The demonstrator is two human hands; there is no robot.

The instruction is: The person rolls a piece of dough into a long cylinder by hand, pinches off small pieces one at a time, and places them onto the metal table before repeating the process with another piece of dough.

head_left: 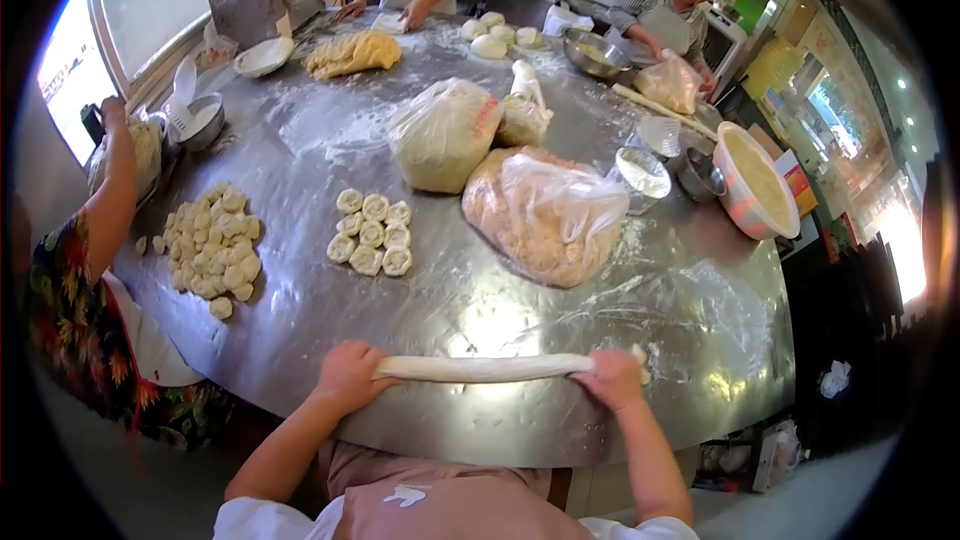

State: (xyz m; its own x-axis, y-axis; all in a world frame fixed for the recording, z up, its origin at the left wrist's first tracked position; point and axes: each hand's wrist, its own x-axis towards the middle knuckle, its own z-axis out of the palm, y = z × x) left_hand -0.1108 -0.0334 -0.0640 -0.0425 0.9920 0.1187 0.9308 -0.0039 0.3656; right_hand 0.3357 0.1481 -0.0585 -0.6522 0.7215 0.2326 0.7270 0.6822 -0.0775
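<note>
A long pale dough rope [485,369] stretches left to right near the front edge of the steel table [420,315]. My left hand [350,376] is closed around its left end. Around the right part my right hand [612,378] is closed, and a short bit of dough sticks out past it. Beyond the rope sit several rolled dough pieces [371,234] in a tight block. To their right lies a plastic bag of pinkish-brown filling [540,225].
A heap of small dough pieces [212,240] lies at left, near a co-worker's arm [115,190]. Behind are a large bagged dough mass [440,135], yellow dough [352,54] and round dough balls [490,45]. A pink-white basin [757,180] stands at right. Two people work across the table.
</note>
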